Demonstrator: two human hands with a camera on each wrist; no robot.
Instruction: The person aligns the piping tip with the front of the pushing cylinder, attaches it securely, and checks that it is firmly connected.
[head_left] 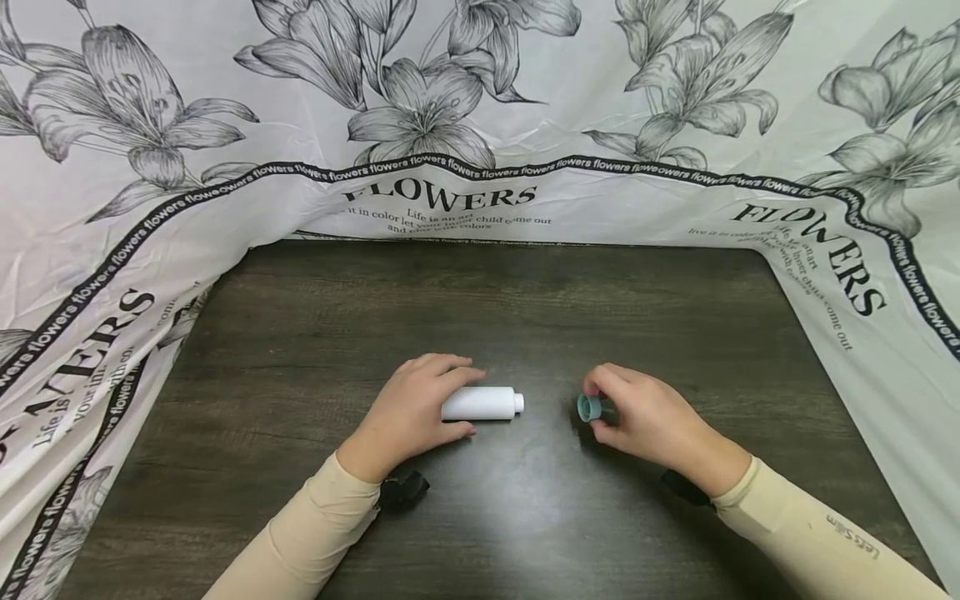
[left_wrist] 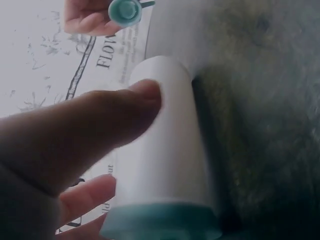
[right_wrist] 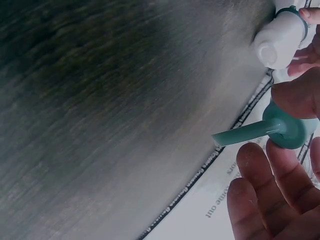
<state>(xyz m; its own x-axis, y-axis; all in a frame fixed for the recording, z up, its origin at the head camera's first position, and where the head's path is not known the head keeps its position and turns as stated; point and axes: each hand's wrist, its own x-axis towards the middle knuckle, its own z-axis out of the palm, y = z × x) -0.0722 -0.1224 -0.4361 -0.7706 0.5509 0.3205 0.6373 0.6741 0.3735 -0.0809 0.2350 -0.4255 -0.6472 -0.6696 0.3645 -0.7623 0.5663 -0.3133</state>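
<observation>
My left hand (head_left: 420,408) grips a white bottle (head_left: 483,403) that lies on its side, its narrow neck pointing right. In the left wrist view, the thumb reaches across the bottle's white body (left_wrist: 172,150), and a teal band (left_wrist: 160,220) shows at its near end. To the right, apart from the bottle, my right hand (head_left: 652,412) pinches a teal cap (head_left: 588,407) between thumb and fingers, its hollow side facing the bottle. A thin spout (right_wrist: 245,134) sticks out from the cap in the right wrist view.
Both hands are over a dark wood-grain table (head_left: 480,308). White cloth (head_left: 637,200) with flower prints and lettering hangs along its back and sides. Dark straps (head_left: 405,490) are at both wrists.
</observation>
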